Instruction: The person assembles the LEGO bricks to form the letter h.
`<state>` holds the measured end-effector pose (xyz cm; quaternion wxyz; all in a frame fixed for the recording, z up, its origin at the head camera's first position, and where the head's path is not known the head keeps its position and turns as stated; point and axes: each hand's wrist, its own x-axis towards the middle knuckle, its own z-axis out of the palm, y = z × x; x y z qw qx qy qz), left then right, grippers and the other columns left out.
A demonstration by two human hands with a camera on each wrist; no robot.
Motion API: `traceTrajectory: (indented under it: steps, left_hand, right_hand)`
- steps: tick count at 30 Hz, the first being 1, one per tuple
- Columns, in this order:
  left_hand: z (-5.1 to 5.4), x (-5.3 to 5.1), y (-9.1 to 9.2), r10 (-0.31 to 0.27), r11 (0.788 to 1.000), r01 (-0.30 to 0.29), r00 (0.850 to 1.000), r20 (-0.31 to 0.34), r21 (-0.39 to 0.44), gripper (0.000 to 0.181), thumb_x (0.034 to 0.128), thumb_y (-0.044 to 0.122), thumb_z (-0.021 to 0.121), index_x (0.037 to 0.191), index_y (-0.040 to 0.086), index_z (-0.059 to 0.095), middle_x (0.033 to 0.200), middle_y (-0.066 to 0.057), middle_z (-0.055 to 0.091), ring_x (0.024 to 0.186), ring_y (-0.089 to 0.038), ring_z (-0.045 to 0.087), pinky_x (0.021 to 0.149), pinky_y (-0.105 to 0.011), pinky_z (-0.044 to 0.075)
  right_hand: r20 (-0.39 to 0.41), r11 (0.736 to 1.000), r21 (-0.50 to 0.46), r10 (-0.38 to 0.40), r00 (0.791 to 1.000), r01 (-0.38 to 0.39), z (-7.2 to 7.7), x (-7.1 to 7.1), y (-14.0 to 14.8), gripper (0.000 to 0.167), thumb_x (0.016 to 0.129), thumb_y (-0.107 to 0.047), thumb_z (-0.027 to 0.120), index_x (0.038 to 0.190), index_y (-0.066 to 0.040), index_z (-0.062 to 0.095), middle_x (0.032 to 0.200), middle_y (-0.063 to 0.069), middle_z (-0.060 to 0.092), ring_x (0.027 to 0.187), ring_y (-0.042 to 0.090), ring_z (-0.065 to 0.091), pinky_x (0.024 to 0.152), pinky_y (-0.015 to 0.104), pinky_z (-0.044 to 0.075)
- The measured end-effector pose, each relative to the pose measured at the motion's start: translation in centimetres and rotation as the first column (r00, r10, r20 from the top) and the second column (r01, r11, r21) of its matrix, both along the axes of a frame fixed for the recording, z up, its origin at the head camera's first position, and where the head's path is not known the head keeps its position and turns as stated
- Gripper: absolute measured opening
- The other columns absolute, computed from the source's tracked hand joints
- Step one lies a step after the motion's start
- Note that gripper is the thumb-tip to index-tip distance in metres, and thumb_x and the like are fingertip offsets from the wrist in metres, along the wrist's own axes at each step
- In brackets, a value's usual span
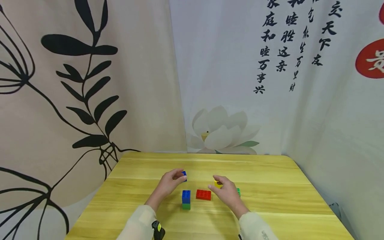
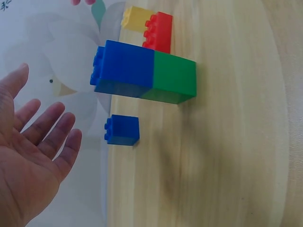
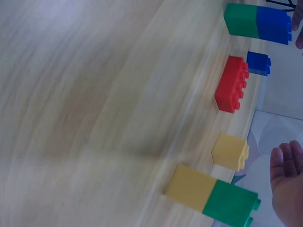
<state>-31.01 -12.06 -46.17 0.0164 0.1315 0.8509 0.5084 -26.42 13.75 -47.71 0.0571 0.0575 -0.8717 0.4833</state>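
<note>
My left hand [image 1: 168,184] hovers above the table, fingers loosely extended and holding nothing. Behind it in the head view, partly covered, is a small blue brick [image 1: 184,174], seen whole in the left wrist view [image 2: 124,130]. Close by stands a stack with a blue brick [image 1: 186,196] on a green brick [image 1: 186,206]. My right hand [image 1: 228,194] is also in the air with an empty palm, above a small yellow brick [image 3: 230,151]. Beside that stands a green brick [image 3: 232,203] on a yellow brick [image 3: 191,187], mostly hidden by the hand from above.
Between the hands lies a longer red brick [image 1: 203,194] with studs up. All the bricks stand on a wooden table [image 1: 270,200]. Printed curtains [image 1: 150,83] hang behind the table's far edge and along its sides.
</note>
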Motion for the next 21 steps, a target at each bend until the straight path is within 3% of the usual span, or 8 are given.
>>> traceTrajectory:
  steps: [13, 21]
  left_hand:
    - [-1.5, 1.2, -0.9, -0.031, 1.000, 0.031, 0.999, 0.029, 0.001, 0.054, 0.0982, 0.036, 0.063, 0.139, 0.001, 0.054, 0.123, -0.011, 0.063, 0.113, -0.030, 0.059, 0.094, -0.046, 0.051]
    - [-3.0, 2.1, -1.6, -0.052, 0.998, 0.051, 0.997, 0.050, 0.027, 0.051, 0.0983, 0.033, 0.064, 0.138, 0.002, 0.055, 0.123, -0.012, 0.064, 0.113, -0.030, 0.059, 0.093, -0.047, 0.051]
  right_hand:
    - [0.027, 1.000, 0.017, -0.016, 1.000, 0.016, -2.6, -0.5, -1.8, 0.055, 0.090, -0.033, 0.075, 0.135, -0.005, 0.059, 0.131, 0.014, 0.060, 0.115, 0.032, 0.056, 0.092, 0.047, 0.051]
    - [0.035, 0.999, 0.048, -0.026, 0.999, 0.024, -4.0, -0.3, -2.6, 0.052, 0.091, -0.025, 0.074, 0.133, 0.002, 0.059, 0.129, 0.019, 0.061, 0.116, 0.037, 0.057, 0.096, 0.052, 0.048]
